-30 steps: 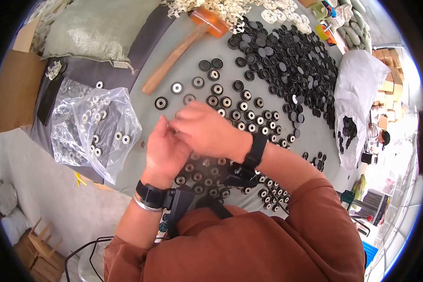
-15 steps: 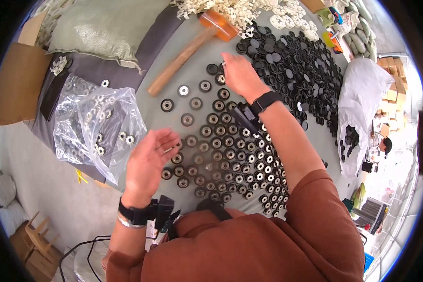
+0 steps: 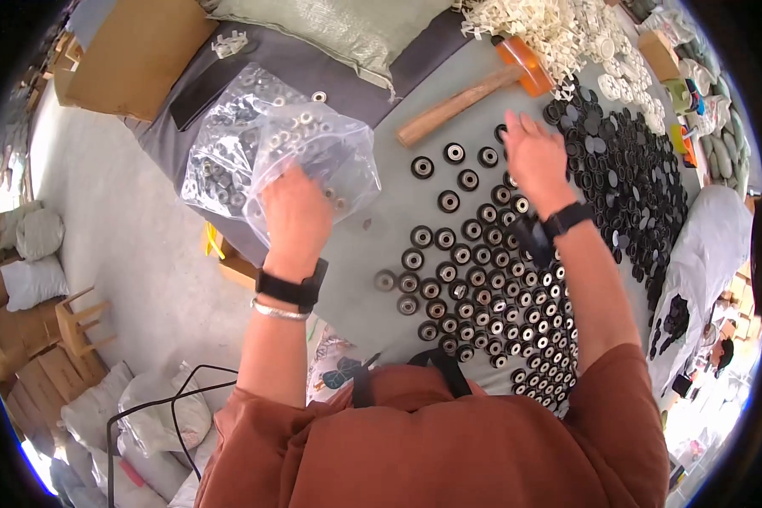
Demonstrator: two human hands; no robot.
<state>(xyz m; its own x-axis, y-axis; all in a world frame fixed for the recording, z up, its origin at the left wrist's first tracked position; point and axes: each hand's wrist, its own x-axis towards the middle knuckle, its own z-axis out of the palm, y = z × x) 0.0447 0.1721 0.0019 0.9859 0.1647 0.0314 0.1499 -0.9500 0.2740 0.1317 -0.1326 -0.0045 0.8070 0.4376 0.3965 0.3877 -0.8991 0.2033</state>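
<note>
My left hand reaches into the mouth of a clear plastic bag that holds many small metal bearings. Its fingers are hidden by the bag and blur, so I cannot tell what they hold. Over the far end of the rows, my right hand is slightly blurred, its fingers apart and nothing visible in them. A black ring lies beside those fingertips. Many black wheels with metal bearings in their centres stand in rows on the grey-green table.
Beyond my right hand lies an orange-headed mallet. A pile of black rings and discs spreads to the right, with white plastic parts behind. A woven sack and cardboard box stand far left; a grey bag lies right.
My view has swung left, so the table things sit farther right. My left hand has gone from above the wheels into the bag. My right hand's fingers have spread.
</note>
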